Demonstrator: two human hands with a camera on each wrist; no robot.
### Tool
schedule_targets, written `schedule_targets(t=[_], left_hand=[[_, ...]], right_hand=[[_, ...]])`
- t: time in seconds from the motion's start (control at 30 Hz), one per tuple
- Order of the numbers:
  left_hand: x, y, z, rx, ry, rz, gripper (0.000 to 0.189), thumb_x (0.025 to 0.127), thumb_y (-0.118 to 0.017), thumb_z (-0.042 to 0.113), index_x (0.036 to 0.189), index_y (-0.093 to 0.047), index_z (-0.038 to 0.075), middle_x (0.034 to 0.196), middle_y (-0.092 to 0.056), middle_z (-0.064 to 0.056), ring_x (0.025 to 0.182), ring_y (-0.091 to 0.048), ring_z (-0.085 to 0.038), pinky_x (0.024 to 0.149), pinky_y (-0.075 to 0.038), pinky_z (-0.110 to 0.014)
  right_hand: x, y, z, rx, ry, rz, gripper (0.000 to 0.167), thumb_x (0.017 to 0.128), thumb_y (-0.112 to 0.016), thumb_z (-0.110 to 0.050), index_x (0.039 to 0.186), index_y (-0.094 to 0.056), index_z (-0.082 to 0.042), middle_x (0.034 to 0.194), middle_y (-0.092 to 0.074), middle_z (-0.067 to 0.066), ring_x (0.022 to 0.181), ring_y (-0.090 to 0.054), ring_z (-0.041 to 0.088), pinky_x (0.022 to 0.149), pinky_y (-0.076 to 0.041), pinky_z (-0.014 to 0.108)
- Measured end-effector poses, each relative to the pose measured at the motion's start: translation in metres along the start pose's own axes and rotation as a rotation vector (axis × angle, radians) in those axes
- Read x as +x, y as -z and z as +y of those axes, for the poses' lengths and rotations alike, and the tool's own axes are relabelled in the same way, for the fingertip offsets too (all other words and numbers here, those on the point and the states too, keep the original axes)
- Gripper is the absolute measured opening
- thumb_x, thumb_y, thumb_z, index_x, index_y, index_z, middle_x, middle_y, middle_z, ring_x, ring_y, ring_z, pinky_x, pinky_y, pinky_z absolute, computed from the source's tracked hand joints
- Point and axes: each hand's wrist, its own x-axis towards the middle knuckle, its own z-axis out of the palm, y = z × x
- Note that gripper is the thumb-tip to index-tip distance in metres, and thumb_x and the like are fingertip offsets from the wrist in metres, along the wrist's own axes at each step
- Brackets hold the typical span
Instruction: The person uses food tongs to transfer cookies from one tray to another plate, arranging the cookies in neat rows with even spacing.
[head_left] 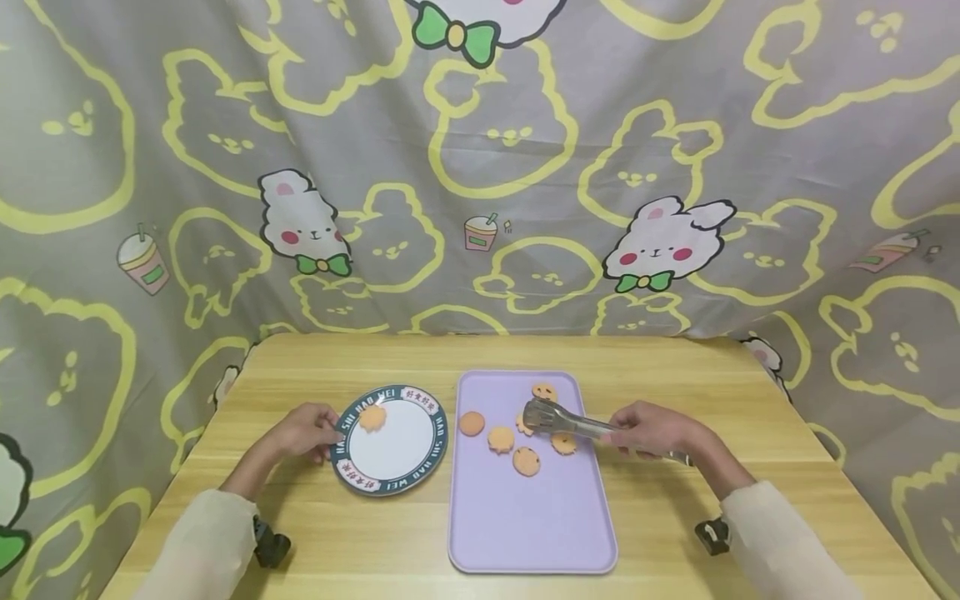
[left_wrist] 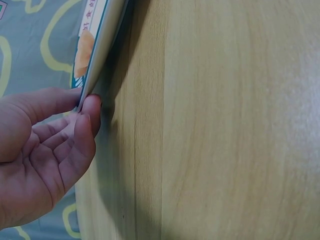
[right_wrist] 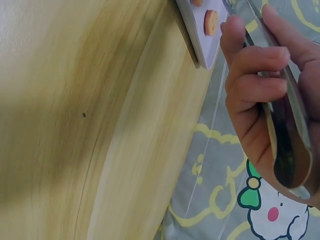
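My left hand (head_left: 306, 431) pinches the near-left rim of a round plate (head_left: 392, 446) with a dark green patterned border, thumb above and fingers below in the left wrist view. One scalloped cookie (head_left: 372, 417) lies at the plate's upper left. My right hand (head_left: 651, 428) grips metal tongs (head_left: 573, 422), fingers curled round the arms, as the right wrist view also shows. The head of the tongs overlaps a cookie (head_left: 524, 424) on the lilac tray (head_left: 531, 531), partly hiding it. Around it lie several more cookies, including a round one (head_left: 472, 423) and a spotted one (head_left: 527, 461).
Plate and tray stand side by side on a wooden table (head_left: 360, 542), the tray to the right. Behind the table hangs a grey curtain (head_left: 525, 167) with yellow cartoon outlines. Each forearm wears a dark wrist device, such as the one (head_left: 272, 543) on the left.
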Motion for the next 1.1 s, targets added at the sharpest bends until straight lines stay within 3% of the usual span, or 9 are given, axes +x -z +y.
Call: schedule_targets(t=[0.5, 0.67, 0.8, 1.1], left_hand=[[-0.001, 0.001, 0.001, -0.010, 0.024, 0.002, 0.025, 0.085, -0.062, 0.005, 0.105, -0.054, -0.008, 0.079, -0.060, -0.011, 0.065, -0.060, -0.020, 0.057, -0.057, -0.032], [0.000, 0.001, 0.000, -0.009, 0.021, 0.001, 0.025, 0.085, -0.063, 0.005, 0.105, -0.055, -0.007, 0.079, -0.060, -0.011, 0.064, -0.060, -0.019, 0.057, -0.056, -0.032], [0.000, 0.000, 0.000, -0.009, 0.011, 0.002, 0.024, 0.085, -0.062, 0.005, 0.104, -0.054, -0.007, 0.078, -0.060, -0.011, 0.064, -0.060, -0.020, 0.057, -0.056, -0.032], [-0.002, 0.000, 0.000, -0.009, 0.009, 0.009, 0.024, 0.085, -0.062, 0.004, 0.105, -0.055, -0.008, 0.078, -0.060, -0.012, 0.063, -0.060, -0.019, 0.056, -0.056, -0.031]], right_hand=[[0.003, 0.005, -0.008, -0.015, 0.019, 0.002, 0.033, 0.095, -0.055, -0.030, 0.092, -0.063, 0.002, 0.069, -0.062, 0.013, 0.047, -0.046, 0.011, 0.042, -0.038, 0.021], [0.010, 0.006, -0.015, -0.053, 0.052, 0.013, 0.036, 0.096, -0.053, -0.033, 0.085, -0.062, 0.000, 0.061, -0.057, 0.007, 0.046, -0.044, 0.010, 0.042, -0.038, 0.021], [0.019, 0.003, -0.027, -0.057, 0.045, 0.030, 0.036, 0.096, -0.053, -0.033, 0.080, -0.061, -0.002, 0.057, -0.050, 0.000, 0.046, -0.040, 0.011, 0.042, -0.035, 0.021], [0.053, -0.016, -0.061, -0.084, 0.073, 0.055, 0.041, 0.095, -0.054, -0.035, 0.079, -0.060, 0.002, 0.055, -0.048, 0.001, 0.045, -0.038, 0.010, 0.044, -0.033, 0.022]])
